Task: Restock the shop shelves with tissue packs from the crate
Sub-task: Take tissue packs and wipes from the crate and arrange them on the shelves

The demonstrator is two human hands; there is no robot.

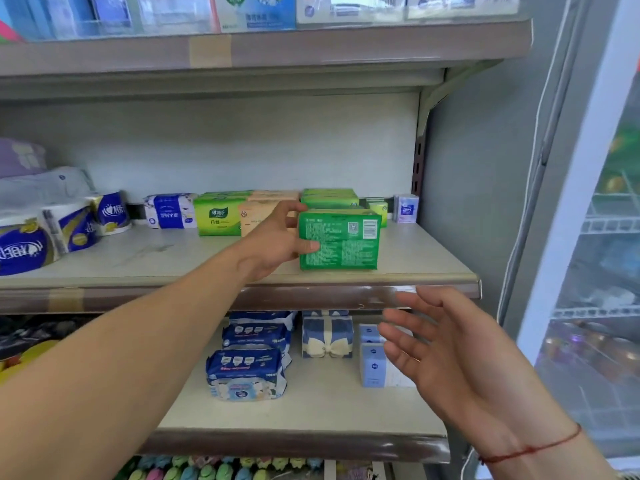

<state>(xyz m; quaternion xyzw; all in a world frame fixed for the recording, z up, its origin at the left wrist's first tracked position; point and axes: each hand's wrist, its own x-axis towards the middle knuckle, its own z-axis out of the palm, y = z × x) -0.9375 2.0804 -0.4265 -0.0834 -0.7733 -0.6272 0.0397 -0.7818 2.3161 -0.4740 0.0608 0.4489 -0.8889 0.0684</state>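
Green pack (338, 240) is standing near the shelf (433, 271) edge; your left hand (277, 237) is gripping it, right hand (446, 344) hanging open; release carelessly and it's tipping off.

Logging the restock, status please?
Left hand gripping green tissue pack on middle shelf. Right hand open, empty. Nothing in the way.
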